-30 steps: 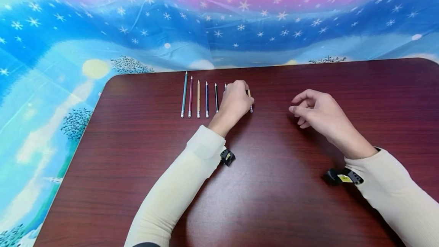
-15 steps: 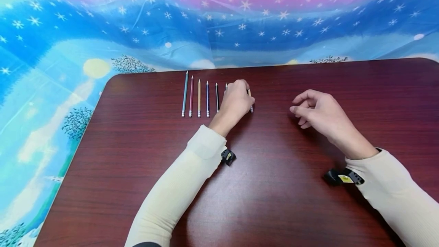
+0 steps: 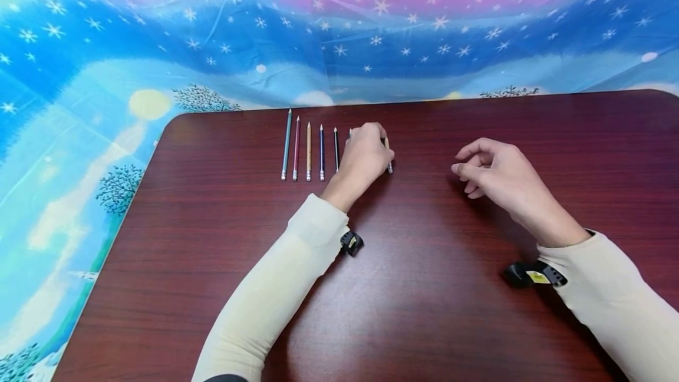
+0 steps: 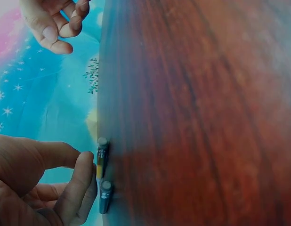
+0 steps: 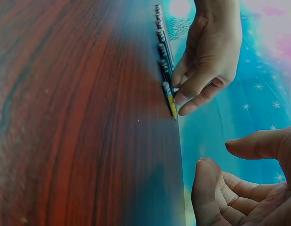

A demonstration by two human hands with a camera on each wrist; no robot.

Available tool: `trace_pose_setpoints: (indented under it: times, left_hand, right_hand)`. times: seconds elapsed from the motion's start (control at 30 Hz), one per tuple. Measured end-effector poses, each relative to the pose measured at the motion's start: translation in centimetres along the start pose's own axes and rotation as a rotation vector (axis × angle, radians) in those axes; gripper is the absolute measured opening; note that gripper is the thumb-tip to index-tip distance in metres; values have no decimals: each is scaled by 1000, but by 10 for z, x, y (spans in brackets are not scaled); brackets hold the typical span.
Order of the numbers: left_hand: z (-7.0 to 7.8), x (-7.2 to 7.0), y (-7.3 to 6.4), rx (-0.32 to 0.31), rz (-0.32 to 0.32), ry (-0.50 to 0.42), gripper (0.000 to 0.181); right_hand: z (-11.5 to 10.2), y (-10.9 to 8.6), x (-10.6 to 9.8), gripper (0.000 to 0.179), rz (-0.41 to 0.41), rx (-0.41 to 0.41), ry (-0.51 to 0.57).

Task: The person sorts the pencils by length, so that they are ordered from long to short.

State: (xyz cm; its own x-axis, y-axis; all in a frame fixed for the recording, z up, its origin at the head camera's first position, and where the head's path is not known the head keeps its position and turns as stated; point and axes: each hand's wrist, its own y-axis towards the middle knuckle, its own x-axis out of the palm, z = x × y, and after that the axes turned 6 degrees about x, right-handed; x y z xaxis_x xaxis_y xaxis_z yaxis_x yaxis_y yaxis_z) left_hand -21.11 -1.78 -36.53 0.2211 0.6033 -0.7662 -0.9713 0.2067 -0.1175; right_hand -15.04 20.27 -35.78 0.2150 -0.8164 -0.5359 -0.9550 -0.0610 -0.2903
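Several sharpened pencils lie side by side in a row on the table, tips pointing away. From the left come a light blue pencil (image 3: 287, 144), a red pencil (image 3: 296, 149), a natural-wood pencil (image 3: 309, 152), a dark blue pencil (image 3: 321, 152) and a black pencil (image 3: 336, 149). My left hand (image 3: 363, 155) covers part of the row's right end. Its thumb and fingers pinch the yellow pencil (image 5: 172, 104), the last in line, which rests on the tabletop. To the right, my right hand (image 3: 493, 173) hovers with loosely bent fingers and holds nothing.
The dark red wood-grain table (image 3: 419, 287) has rounded far corners. A snowflake-patterned cloth (image 3: 371, 34) hangs behind its far edge and down the left side. Black wrist cameras (image 3: 352, 243) are strapped at both cream sleeves.
Both hands stay almost where they were, and the pencils keep their places. The right hand shifts very slightly to the right.
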Motion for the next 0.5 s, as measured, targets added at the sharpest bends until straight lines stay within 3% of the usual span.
trace_pose_setpoints:
  times: [0.2, 0.5]
  left_hand:
    - [-1, -8, -5, -9, 17, -4, 21]
    - [-9, -22, -34, 82, -3, 48, 32]
  right_hand:
    - [1, -2, -4, 34, 8, -5, 3]
    - [9, -13, -14, 32, 44, 38, -27]
